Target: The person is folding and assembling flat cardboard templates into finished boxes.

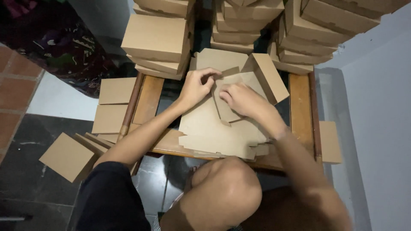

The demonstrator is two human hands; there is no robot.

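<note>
Both forearms reach fwd, bare, converging at centre. Left hand (198, 87): wrist bent, fingers curled inward, thumb & fingertips pinching. Right hand (242, 99): palm down, fingers bent, knuckles up, just beside left hand. One bare knee raised betw. elbows.

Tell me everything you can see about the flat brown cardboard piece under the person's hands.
The flat brown cardboard box blank lies unfolded on a wooden table, its near edge overhanging. One side panel at upper right stands raised. The left hand pinches a flap near the top; the right hand presses its middle.
</note>
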